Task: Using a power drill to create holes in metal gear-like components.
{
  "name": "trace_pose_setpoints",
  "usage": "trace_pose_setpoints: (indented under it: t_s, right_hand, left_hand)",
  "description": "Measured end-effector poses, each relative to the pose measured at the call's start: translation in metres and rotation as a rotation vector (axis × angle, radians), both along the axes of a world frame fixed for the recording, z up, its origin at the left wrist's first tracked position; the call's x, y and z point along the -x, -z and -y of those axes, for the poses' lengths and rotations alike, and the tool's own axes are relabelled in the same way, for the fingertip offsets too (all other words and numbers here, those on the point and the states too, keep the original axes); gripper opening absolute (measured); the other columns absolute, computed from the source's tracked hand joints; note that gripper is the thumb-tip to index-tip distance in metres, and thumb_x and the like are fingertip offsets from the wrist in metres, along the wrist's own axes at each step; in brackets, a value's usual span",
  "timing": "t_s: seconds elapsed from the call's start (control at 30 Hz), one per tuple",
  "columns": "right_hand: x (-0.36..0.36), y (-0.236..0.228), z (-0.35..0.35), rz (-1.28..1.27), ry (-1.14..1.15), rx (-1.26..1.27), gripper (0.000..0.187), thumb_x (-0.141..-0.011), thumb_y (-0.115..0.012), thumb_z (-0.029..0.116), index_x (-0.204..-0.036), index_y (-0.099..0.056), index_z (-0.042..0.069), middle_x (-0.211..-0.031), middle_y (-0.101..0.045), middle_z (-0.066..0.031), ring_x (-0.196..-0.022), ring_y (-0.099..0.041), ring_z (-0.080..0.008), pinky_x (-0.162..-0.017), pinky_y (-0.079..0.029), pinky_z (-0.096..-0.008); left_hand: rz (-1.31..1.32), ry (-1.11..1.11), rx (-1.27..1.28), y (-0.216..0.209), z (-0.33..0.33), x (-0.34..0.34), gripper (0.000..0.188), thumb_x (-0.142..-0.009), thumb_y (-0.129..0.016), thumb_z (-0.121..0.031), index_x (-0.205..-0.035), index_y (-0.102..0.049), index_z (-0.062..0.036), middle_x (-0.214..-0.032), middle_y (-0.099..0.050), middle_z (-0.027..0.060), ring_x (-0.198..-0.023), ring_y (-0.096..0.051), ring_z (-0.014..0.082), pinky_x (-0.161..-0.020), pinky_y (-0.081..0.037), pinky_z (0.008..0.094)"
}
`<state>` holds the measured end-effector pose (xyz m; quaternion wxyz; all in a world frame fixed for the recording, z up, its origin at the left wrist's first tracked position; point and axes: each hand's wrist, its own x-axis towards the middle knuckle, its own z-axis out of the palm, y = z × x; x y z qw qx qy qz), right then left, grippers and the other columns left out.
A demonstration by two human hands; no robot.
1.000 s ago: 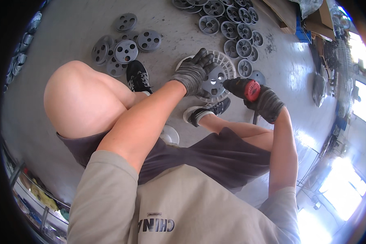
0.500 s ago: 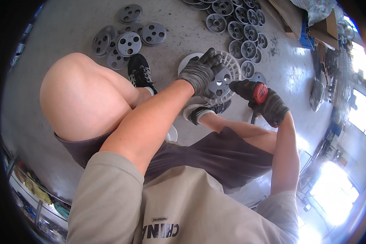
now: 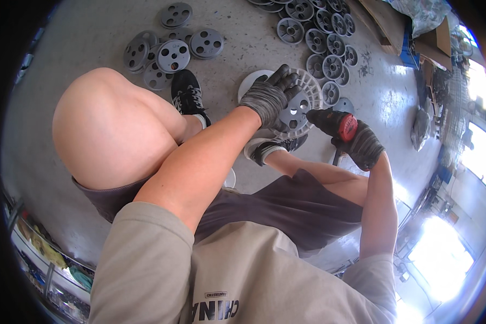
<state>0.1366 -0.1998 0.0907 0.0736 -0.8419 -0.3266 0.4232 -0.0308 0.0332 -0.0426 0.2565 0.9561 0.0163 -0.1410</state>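
Workshop, with the character of a production floor. Evidence: grey discs with round holes point(image 3: 173, 56) clustered beyond and left of the gloved left hand point(image 3: 270, 97); many ribbed grey wheels point(image 3: 316, 41) heaped beyond the gloved right hand point(image 3: 362, 146), all on a scuffed, stained floor point(image 3: 232, 48). Right hand gripped a black-and-red power tool point(image 3: 329, 122). Farther off, rightward of it: opened cardboard box point(image 3: 436, 44), clear plastic sheeting point(image 3: 425, 13), large bright window point(image 3: 441, 258).
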Motion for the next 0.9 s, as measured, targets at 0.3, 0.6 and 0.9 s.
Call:
trace_pose_setpoints:
  t_s: [0.3, 0.6, 0.9]
  right_hand:
    - [0.005, -0.006, -0.012, -0.016, -0.038, 0.012, 0.045, -0.079, -0.088, 0.021, -0.116, -0.071, 0.002, -0.102, -0.076, -0.0129, -0.090, -0.072, -0.0275, -0.091, -0.059, -0.0370]
    - [0.001, -0.003, -0.005, -0.031, 0.000, 0.033, 0.044, -0.079, -0.088, 0.020, -0.116, -0.070, 0.003, -0.102, -0.076, -0.0103, -0.089, -0.071, -0.0236, -0.090, -0.059, -0.0353]
    - [-0.006, -0.003, -0.010, -0.081, 0.041, 0.063, 0.041, -0.082, -0.087, 0.018, -0.116, -0.070, 0.005, -0.100, -0.075, -0.0059, -0.086, -0.070, -0.0211, -0.086, -0.059, -0.0350]
  left_hand:
    - [0.057, -0.024, -0.051, 0.016, 0.003, 0.000, 0.109, -0.075, -0.088, -0.049, -0.166, -0.038, -0.0180, -0.178, -0.020, 0.0103, -0.166, -0.011, 0.0345, -0.134, -0.018, 0.0444]
    - [-0.003, 0.007, -0.015, -0.002, -0.002, 0.000, 0.121, -0.066, -0.090, -0.062, -0.166, -0.039, -0.0175, -0.178, -0.021, 0.0119, -0.165, -0.011, 0.0365, -0.134, -0.015, 0.0441]
    - [0.022, 0.000, -0.016, 0.005, -0.002, -0.001, 0.114, -0.068, -0.090, -0.054, -0.164, -0.042, -0.0168, -0.178, -0.022, 0.0106, -0.165, -0.011, 0.0356, -0.133, -0.022, 0.0459]
